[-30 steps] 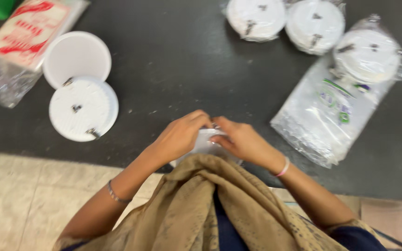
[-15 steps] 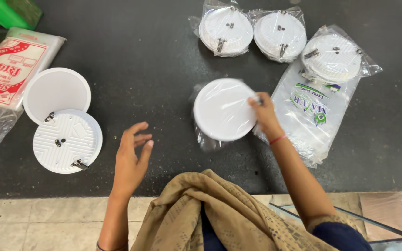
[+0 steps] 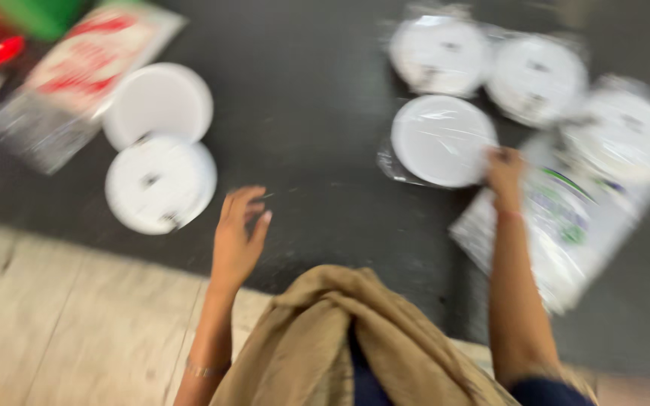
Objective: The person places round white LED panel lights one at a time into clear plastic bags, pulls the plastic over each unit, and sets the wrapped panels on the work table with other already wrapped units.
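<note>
Hands work apart over the dark tabletop [image 3: 317, 150]. Left hand [image 3: 238, 237] hovers released, fingers loosely spread, holding nothing, just right of 2 bare white round discs [image 3: 161, 146] that lie touching each other. Right hand [image 3: 504, 169] pinches the right edge of a white disc in clear wrap [image 3: 439, 139], which lies flat near mid-tabletop. Beyond it sit 2 more wrapped discs [image 3: 487, 64], and a printed plastic bag [image 3: 573, 218] lies under the right wrist. Judging by this, a firm rim pinch with a flat slide should keep the wrap from snagging.
</note>
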`<action>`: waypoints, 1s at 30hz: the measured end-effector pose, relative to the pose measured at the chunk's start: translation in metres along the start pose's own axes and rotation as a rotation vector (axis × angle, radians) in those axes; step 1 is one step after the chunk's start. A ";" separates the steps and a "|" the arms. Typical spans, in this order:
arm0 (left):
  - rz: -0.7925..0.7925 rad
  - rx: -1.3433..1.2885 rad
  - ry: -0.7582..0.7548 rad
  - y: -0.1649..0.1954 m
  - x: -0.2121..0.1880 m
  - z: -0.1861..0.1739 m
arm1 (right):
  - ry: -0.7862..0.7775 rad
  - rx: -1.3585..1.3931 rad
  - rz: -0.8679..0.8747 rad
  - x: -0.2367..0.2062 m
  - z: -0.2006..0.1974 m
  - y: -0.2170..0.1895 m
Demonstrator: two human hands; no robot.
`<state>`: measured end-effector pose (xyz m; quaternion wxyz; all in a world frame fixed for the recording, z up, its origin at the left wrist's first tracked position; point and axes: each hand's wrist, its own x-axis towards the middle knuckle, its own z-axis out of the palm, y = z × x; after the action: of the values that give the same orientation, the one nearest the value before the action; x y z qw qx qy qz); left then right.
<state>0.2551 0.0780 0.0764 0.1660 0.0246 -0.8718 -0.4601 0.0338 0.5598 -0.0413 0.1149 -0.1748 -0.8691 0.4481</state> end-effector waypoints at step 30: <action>-0.785 0.258 0.804 -0.226 0.183 -0.130 | -0.104 0.346 -0.103 -0.180 -0.102 0.061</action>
<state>0.0980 -0.1910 0.0098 0.2968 0.5394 -0.7148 -0.3315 0.2470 0.5948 -0.0404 0.1208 -0.0842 -0.7916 0.5930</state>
